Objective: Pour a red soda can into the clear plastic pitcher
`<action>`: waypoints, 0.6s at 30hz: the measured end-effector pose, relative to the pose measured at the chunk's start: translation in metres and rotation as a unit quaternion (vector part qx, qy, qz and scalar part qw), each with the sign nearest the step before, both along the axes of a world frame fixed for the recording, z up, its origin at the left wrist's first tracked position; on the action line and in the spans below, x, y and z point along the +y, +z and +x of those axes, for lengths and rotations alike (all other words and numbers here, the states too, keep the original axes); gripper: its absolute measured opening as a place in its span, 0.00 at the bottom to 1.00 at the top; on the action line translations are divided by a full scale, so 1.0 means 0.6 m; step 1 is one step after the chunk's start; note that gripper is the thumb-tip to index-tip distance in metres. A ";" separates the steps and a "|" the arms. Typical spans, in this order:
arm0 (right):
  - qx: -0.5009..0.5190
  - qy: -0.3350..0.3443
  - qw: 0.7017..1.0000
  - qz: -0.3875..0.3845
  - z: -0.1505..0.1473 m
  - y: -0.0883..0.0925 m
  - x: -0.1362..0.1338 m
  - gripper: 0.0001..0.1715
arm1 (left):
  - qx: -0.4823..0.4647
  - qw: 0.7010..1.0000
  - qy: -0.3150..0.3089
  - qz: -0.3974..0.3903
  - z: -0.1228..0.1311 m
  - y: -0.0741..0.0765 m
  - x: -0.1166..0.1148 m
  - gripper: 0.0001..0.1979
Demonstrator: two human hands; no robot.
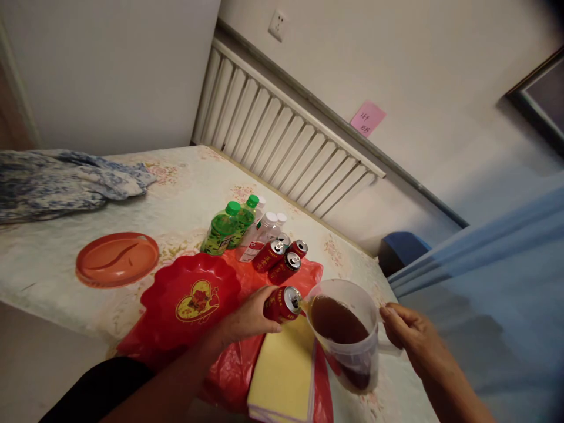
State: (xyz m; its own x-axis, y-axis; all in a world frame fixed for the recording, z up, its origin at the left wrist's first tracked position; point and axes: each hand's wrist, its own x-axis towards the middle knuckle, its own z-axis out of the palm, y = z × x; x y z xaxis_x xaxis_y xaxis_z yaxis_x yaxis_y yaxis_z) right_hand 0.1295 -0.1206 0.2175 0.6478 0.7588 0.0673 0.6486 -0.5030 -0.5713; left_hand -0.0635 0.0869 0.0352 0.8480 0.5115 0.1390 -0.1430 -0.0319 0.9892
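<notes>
Table (pixel 53 258), near edge. A clear pitcher (pixel 352 358) is stood here, with dark brown liquid held inside to about half its depth. Its handle is gripped by the right hand (pixel 408 332), fingers curled. The left hand (pixel 251 320) is reached in from the left and clamped around a red can (pixel 282 304). The can is tipped nearly level, long axis left to right, its opened top pointed at the pitcher's rim.

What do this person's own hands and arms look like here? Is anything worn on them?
The left hand and right hand are bare: no gloves, rings or watch show. Both arms are sleeveless as far as they show. Black cloth by the left elbow could be a sleeve or a trouser leg; I cannot tell which.
</notes>
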 end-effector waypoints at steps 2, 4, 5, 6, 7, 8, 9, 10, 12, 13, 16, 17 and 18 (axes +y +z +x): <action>0.003 -0.001 1.000 0.002 -0.001 0.001 0.000 0.26 | 0.002 1.000 0.001 0.007 0.000 0.000 0.000 0.36; 0.006 0.001 1.000 0.003 -0.001 0.001 0.000 0.26 | 0.001 1.000 0.002 0.012 0.000 -0.001 0.001 0.36; 0.006 0.002 1.000 0.002 -0.001 0.001 0.000 0.26 | 0.001 1.000 0.002 0.013 0.001 -0.002 0.001 0.36; 0.006 0.001 1.000 0.001 -0.002 0.001 0.000 0.26 | 0.000 1.000 0.001 0.013 0.001 -0.003 0.001 0.36; 0.005 0.001 1.000 -0.002 -0.002 0.002 0.000 0.26 | -0.001 1.000 0.001 0.012 0.002 -0.004 0.001 0.36; 0.005 0.001 1.000 -0.003 -0.003 0.002 0.001 0.27 | -0.002 1.000 0.001 0.011 0.003 -0.005 0.001 0.36; 0.004 0.002 1.000 -0.004 -0.004 0.002 0.001 0.27 | -0.003 1.000 0.000 0.010 0.003 -0.005 0.001 0.36; 0.004 0.002 1.000 -0.005 -0.005 0.003 0.001 0.27 | -0.004 1.000 -0.002 0.008 0.004 -0.006 0.001 0.36; 0.004 0.004 1.000 -0.003 -0.006 0.003 0.003 0.27 | -0.006 1.000 -0.003 0.005 0.004 -0.006 0.001 0.36; 0.004 0.005 1.000 -0.002 -0.006 0.003 0.003 0.27 | -0.007 1.000 -0.002 0.005 0.004 -0.006 0.001 0.36; 0.005 0.006 1.000 0.002 -0.006 0.003 0.003 0.27 | -0.005 1.000 0.000 0.008 0.005 -0.007 0.000 0.37; 0.005 0.006 1.000 0.003 -0.006 0.003 0.003 0.27 | -0.004 1.000 0.000 0.010 0.005 -0.008 0.000 0.37; 0.006 0.007 1.000 0.005 -0.006 0.003 0.003 0.27 | -0.003 1.000 0.001 0.012 0.006 -0.009 0.000 0.37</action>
State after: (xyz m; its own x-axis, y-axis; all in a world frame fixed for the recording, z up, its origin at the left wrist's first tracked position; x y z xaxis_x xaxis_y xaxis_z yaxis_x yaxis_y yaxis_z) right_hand 0.1260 -0.1189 0.2194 0.6387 0.7666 0.0667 0.6480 -0.4891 -0.5838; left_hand -0.0601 0.0872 0.0295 0.8462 0.5094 0.1568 -0.1497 -0.0552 0.9872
